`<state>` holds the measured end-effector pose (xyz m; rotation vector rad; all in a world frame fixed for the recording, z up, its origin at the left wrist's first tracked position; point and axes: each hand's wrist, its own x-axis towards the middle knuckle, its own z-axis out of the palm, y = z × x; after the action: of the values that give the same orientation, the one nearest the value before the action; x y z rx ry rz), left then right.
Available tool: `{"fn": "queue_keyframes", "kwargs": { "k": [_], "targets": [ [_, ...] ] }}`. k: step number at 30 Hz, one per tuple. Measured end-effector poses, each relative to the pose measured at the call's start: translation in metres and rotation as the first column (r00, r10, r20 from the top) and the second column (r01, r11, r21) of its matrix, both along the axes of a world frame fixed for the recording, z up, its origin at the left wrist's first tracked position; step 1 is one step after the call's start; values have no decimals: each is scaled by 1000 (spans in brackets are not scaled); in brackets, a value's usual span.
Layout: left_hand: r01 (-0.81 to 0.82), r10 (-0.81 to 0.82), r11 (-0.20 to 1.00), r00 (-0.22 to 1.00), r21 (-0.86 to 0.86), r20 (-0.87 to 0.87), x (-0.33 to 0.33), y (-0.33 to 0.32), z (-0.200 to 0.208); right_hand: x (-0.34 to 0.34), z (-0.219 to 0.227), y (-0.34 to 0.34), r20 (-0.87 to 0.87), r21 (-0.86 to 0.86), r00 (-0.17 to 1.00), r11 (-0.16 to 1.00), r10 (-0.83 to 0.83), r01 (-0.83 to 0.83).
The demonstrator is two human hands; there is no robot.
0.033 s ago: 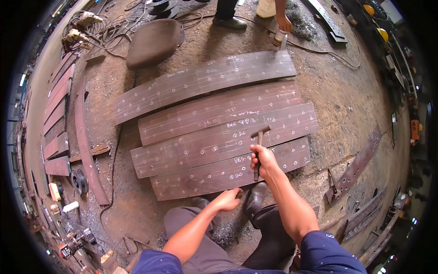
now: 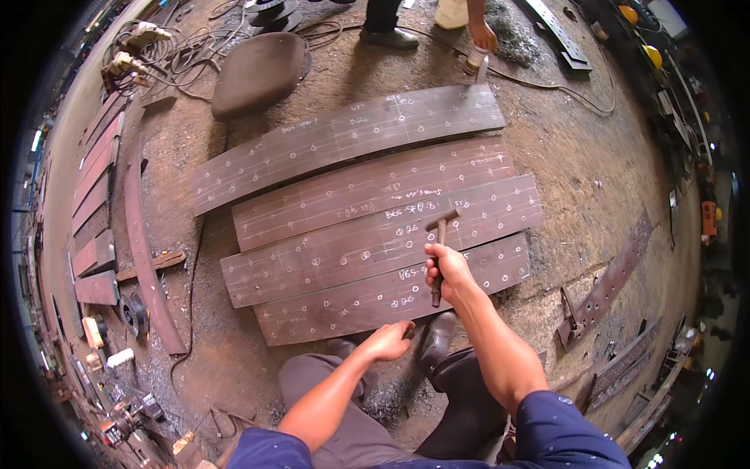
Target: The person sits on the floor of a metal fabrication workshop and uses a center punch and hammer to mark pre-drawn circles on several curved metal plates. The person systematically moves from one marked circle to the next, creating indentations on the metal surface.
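My right hand (image 2: pixel 445 270) is wrapped round the handle of a hammer (image 2: pixel 442 224), whose head hangs above the marked steel plates. Below and to the left, my left hand (image 2: pixel 388 341) is closed near the front edge of the nearest steel plate (image 2: pixel 320 316). A small dark thing shows at its fingertips, too little of it to name. Beyond that plate lie a second plate (image 2: pixel 336 261), a third plate (image 2: pixel 312 205) and a curved far plate (image 2: pixel 289 148). All bear chalk circles, lines and writing.
At the far edge, a co-worker's hand (image 2: pixel 483 37) reaches to a small container (image 2: pixel 473 59) by the far plate. A dark seat cushion (image 2: pixel 260 74) and tangled cables (image 2: pixel 148 59) lie at the far left. Long steel strips (image 2: pixel 148 250) lie left; a drilled strip (image 2: pixel 609 281) lies right.
The view has shifted very slightly. The hammer has moved a little left and away from me in my right hand; my left hand stays in place.
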<state>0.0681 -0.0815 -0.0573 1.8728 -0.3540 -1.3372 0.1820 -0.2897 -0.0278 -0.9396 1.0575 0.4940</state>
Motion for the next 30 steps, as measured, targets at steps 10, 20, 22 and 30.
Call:
{"fn": "queue_keyframes", "kwargs": {
  "k": [10,20,22,30],
  "targets": [
    [28,-34,997,995,68,89,81,10,10,50,-8,42,63,-151,883,879,465,-452],
    [148,-189,979,917,143,350,119,17,-9,81,-40,71,209,-242,801,823,561,-514],
    [139,-182,980,907,139,380,105,13,-27,75,-55,86,220,-197,792,821,569,-535],
    [281,-343,939,826,200,448,75,6,-15,78,-103,84,-72,-864,-87,-106,994,-491]
  ]
}}
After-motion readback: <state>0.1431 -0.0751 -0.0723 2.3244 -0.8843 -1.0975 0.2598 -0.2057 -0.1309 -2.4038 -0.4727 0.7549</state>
